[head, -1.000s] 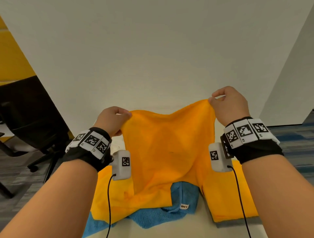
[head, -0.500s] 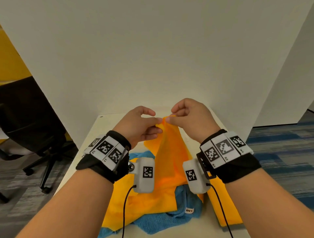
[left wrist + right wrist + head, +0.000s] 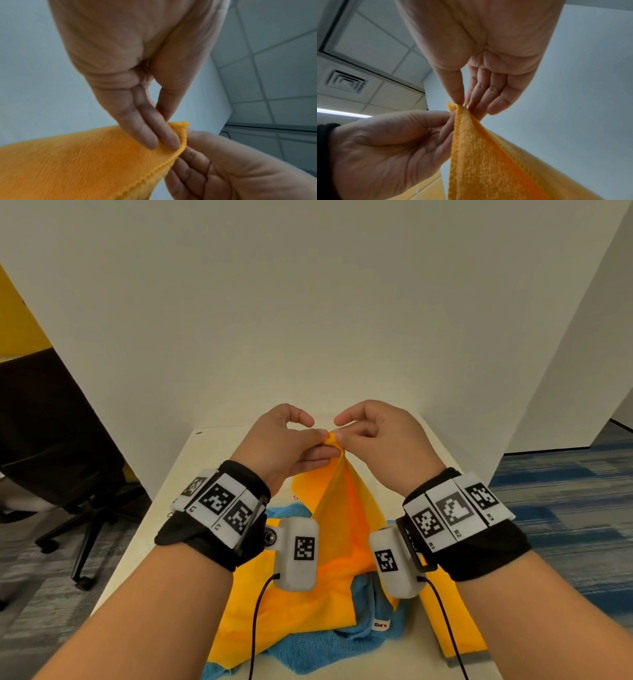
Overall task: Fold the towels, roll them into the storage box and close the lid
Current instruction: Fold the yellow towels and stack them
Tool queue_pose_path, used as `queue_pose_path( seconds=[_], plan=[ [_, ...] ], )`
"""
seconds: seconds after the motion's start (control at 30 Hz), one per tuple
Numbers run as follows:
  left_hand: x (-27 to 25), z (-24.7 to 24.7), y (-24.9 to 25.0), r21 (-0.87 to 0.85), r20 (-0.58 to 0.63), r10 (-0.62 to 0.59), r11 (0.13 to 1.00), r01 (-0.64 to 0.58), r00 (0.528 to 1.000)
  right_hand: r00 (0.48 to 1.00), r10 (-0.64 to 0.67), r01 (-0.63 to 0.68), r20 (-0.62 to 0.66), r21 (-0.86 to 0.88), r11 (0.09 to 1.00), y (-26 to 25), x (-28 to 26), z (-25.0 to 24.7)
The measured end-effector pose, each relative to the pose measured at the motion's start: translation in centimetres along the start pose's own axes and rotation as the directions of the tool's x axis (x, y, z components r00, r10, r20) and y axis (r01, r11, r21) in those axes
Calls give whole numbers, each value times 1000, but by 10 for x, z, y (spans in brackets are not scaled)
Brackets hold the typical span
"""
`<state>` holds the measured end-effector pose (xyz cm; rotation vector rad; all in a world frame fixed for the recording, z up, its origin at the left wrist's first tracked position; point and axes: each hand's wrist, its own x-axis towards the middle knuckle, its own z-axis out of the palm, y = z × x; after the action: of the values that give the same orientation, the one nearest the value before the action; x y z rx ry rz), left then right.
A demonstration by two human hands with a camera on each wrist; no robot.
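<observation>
Pinching ribbed orange towel point(image 3: 346, 525) corners together (peaked fold): left hand point(image 3: 284, 443), right hand point(image 3: 383, 440).

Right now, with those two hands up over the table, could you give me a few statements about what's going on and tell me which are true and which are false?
1. Both hands pinch the same orange towel. True: the left hand and the right hand meet at its raised corners.
2. The orange towel lies flat on the table. False: its top is lifted and it hangs folded.
3. A blue towel lies on the table beneath the orange one. True.
4. The blue towel is already rolled up. False: it lies loose and crumpled.
5. A black office chair stands on the person's left. True.
</observation>
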<state>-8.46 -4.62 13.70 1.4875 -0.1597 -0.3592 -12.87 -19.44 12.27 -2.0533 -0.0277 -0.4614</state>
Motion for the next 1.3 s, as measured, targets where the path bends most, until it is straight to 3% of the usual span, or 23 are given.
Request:
queue_pose_path(
  seconds=[0.17,0.33,0.5,0.57,0.63,0.73,0.97,1.3],
  plan=[
    [0,3,-2,17,-6,1,1000,-1,1000,997,-14,16,-77,22,1000,4,1,3],
    [1,2,-2,41,-27,34,999,-33,999,999,-33,33,2,36,999,1,-1,4],
    [0,-2,-4,143,83,67,987,-79,994,996,-65,62,-58,-57,996,4,4,2],
    [2,-6,-5,374,129,166,905,-203,978,995,-71,70,-68,-18,997,4,6,0],
    [5,-9,-4,569,182,273,754,-328,945,994,-89,90,-64,18,996,2,7,-1],
    [9,-12,-1,691,220,316,617,-376,923,989,-120,121,-83,8,993,0,7,-1],
    [22,-20,8,657,261,406,590,-469,876,991,-129,120,-38,-178,977,6,0,6],
    [27,-22,26,709,308,510,440,-551,803,987,-158,161,35,-314,936,14,3,20]
  ],
)
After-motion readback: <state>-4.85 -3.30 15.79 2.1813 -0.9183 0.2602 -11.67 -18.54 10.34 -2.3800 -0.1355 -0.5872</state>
